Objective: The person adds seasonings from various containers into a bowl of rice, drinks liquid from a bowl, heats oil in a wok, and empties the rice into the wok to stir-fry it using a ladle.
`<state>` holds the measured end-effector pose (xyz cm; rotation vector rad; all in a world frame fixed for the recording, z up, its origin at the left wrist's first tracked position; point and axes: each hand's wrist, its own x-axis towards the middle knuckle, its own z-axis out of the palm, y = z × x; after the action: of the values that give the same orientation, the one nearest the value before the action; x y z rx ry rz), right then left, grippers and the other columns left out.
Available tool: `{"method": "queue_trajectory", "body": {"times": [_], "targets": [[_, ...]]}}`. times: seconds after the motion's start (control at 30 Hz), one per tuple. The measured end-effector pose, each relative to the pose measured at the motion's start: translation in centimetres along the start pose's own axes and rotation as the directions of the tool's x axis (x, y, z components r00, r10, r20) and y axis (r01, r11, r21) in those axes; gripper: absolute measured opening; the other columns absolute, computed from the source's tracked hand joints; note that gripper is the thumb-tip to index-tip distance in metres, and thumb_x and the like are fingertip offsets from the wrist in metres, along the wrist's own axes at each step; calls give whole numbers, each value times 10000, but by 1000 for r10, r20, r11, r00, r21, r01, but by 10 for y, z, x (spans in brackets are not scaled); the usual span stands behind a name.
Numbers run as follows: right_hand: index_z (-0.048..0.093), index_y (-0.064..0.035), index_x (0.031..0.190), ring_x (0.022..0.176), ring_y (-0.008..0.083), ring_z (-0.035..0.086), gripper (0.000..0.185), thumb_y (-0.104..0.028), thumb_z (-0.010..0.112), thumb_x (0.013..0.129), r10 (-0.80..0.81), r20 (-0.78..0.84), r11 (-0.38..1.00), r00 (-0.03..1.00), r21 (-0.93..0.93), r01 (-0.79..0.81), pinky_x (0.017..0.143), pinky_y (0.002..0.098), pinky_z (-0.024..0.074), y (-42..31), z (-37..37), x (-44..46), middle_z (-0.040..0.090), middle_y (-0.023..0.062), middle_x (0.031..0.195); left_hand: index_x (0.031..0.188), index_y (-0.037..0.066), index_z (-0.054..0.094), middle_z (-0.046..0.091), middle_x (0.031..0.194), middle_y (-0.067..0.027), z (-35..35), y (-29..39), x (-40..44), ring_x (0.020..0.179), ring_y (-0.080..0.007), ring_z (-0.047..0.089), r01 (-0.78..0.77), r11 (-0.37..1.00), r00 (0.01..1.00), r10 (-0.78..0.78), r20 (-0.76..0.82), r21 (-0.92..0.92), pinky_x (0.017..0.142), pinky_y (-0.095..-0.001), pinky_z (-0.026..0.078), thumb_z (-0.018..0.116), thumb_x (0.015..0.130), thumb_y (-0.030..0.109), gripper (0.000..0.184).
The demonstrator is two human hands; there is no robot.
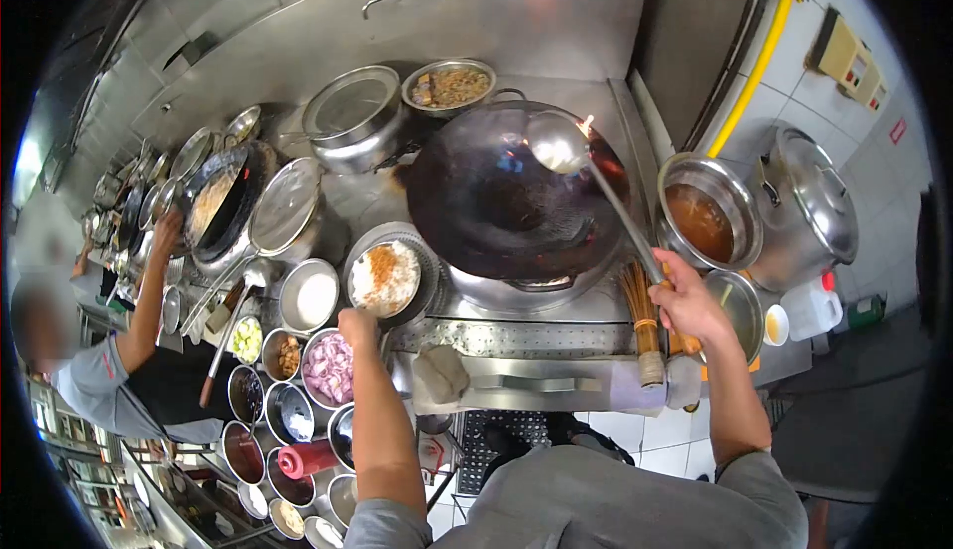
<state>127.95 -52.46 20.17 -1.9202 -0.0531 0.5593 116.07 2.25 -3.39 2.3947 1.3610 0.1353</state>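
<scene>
My right hand [687, 296] is closed around the wooden-ended handle of a long metal ladle [558, 144]. The ladle's bowl rests at the far right part of a large dark wok [496, 187], where a small flame shows behind the rim. The wok's inside looks bare and oily. Over at the left, my left hand [358, 328] has its fingers curled together at the near edge of a bowl of white rice [399, 291] topped with something orange. That bowl sits in a perforated strainer [429, 269]. What the left fingers hold is hidden.
Chopped purple onions [330, 368] and several seasoning bowls stand at the lower left. A pot of brown sauce [700, 226], a lidded pot [814, 197] and a bamboo brush [643, 326] are at the right. A co-worker [99, 380] reaches toward another wok [223, 202].
</scene>
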Motion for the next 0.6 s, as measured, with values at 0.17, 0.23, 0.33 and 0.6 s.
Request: {"method": "queue_trajectory", "body": {"times": [0.17,0.23,0.33,0.6], "targets": [[340,-24,1436,518,111,519,565,-33,551,912,19,173,998,985,55,-29,430,288,412,14,5,26,552,64,807,769,-71,678,699,786,-198,-5,16,-30,622,-300,690,369,727,927,-243,286,-579,520,-371,550,625,787,70,152],[369,-34,1408,516,114,509,549,-36,576,899,40,260,964,965,245,-106,412,286,409,17,8,29,548,60,800,786,-61,662,675,750,-166,-2,22,-42,581,-258,666,438,582,899,-277,340,-685,467,-327,527,571,807,43,140],[403,-64,1389,504,112,495,507,-64,579,913,58,344,823,937,515,-240,392,278,401,14,11,27,536,48,783,837,-54,650,655,724,-143,-4,23,-32,555,-240,644,411,506,906,-318,279,-758,449,-316,516,521,844,50,165],[431,-108,1385,484,81,466,425,-69,473,964,-188,333,244,924,927,-285,370,263,438,40,-36,-22,497,65,877,875,-27,648,655,762,-133,0,19,-10,587,-219,624,440,560,895,-339,290,-702,466,-325,489,462,875,60,205]]}}
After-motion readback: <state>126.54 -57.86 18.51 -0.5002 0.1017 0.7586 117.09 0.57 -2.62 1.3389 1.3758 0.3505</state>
